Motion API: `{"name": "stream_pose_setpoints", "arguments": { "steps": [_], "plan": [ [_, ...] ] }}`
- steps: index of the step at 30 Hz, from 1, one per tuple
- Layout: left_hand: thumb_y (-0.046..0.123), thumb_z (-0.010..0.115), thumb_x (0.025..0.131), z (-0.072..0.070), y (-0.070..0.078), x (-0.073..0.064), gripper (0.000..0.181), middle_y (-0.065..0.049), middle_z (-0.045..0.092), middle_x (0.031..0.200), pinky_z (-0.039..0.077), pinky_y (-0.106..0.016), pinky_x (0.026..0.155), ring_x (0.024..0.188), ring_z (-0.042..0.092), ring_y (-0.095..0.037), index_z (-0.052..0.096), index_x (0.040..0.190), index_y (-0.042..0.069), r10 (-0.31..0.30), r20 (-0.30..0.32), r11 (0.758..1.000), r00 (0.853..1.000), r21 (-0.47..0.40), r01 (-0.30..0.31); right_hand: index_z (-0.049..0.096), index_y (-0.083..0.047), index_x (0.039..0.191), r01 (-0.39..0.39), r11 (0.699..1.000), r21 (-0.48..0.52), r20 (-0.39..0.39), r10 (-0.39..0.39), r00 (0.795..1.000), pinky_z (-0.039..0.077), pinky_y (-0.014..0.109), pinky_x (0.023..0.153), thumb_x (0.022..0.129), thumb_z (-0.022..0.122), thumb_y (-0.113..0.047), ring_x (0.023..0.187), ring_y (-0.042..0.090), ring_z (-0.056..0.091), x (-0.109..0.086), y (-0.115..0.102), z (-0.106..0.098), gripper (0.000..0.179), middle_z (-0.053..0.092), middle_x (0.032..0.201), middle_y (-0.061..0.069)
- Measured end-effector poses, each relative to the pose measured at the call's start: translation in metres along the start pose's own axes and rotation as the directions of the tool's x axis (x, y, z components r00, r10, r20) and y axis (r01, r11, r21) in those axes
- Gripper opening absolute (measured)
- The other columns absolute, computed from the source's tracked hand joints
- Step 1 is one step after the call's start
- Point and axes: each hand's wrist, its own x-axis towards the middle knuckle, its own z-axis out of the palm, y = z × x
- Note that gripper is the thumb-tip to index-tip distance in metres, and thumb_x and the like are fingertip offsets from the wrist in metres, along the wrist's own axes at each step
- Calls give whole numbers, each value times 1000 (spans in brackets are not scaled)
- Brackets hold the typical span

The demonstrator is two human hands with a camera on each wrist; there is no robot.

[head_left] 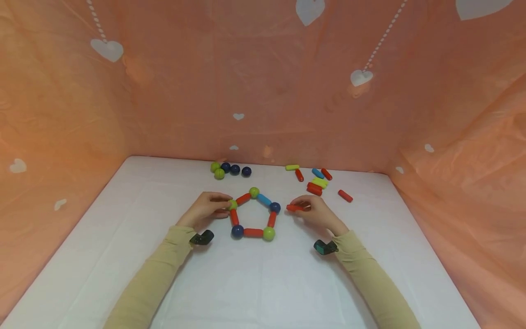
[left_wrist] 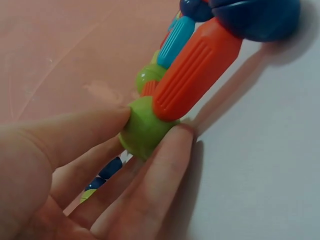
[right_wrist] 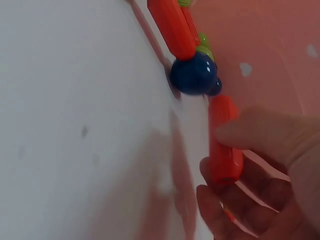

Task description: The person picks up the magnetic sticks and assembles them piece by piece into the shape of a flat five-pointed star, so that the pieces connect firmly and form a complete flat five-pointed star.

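On the white table lies a five-sided ring of rods and balls, with red rods, one blue rod (head_left: pixel 264 199), green balls and dark blue balls. My left hand (head_left: pixel 210 206) pinches the green ball (left_wrist: pixel 145 127) at the ring's left corner between thumb and fingers. A red rod (left_wrist: pixel 197 70) runs from that ball to a dark blue ball (left_wrist: pixel 260 17). My right hand (head_left: pixel 315 211) pinches a loose red rod (right_wrist: pixel 223 112) by its side. The rod's free end points at the dark blue ball (head_left: pixel 275 208) on the ring's right corner, a small gap apart.
Behind the ring, loose green balls (head_left: pixel 219 173) and dark blue balls (head_left: pixel 235 170) sit near the table's back edge. Further right lie several loose rods: red (head_left: pixel 345 196), blue (head_left: pixel 318 173) and yellow-green (head_left: pixel 292 167). A peach curtain (head_left: pixel 263 91) encloses the table's back and sides.
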Motion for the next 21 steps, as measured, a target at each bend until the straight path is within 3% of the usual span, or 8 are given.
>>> {"name": "stream_pose_setpoints", "arguments": {
  "steps": [9,21],
  "plan": [
    [14,63,100,3,-3,-8,41,-24,61,134,61,-27,88,94,72,-14,58,138,0,-33,-58,999,998,-40,31,68,-7,126,64,998,27,-10,-63,998,55,48,102,96,67,-9,116,32,64,16,-19,8,30,69,127,13],
    [15,64,100,4,-3,-12,41,-24,61,134,61,-29,88,95,72,-15,58,138,0,-34,-83,999,996,-45,31,71,-11,123,105,994,39,20,-106,994,55,45,102,97,67,-11,112,26,64,30,-24,18,26,71,120,7]
  ]
}}
